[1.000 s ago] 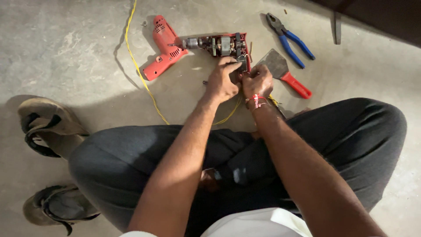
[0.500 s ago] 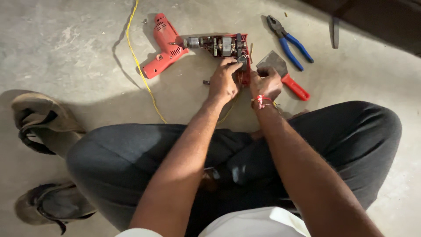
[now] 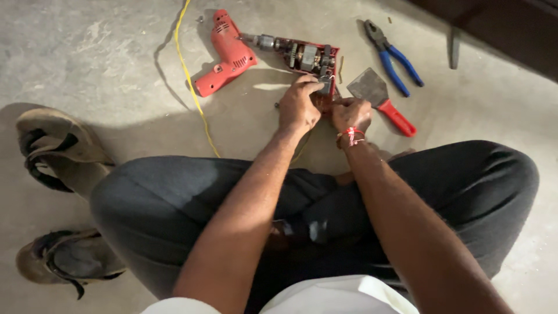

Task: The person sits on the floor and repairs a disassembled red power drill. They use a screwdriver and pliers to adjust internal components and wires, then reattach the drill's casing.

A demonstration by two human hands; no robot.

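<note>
An opened red electric drill (image 3: 302, 57) lies on the concrete floor with its motor and chuck exposed. Its detached red housing half (image 3: 228, 53) lies just to the left. My left hand (image 3: 299, 106) rests on the drill's handle end, fingers pinching a small part inside it. My right hand (image 3: 350, 114), with a red thread on the wrist, grips the lower end of the same handle. What sits between the fingers is hidden.
A putty scraper with a red handle (image 3: 383, 100) lies right of my hands, blue-handled pliers (image 3: 392, 53) beyond it. A yellow cord (image 3: 189, 75) runs down the floor. Two worn sandals (image 3: 55, 145) sit at left. My crossed legs (image 3: 174, 197) fill the foreground.
Both hands stay on the drill's handle end; the fingers have shifted slightly and the view has drifted a little.
</note>
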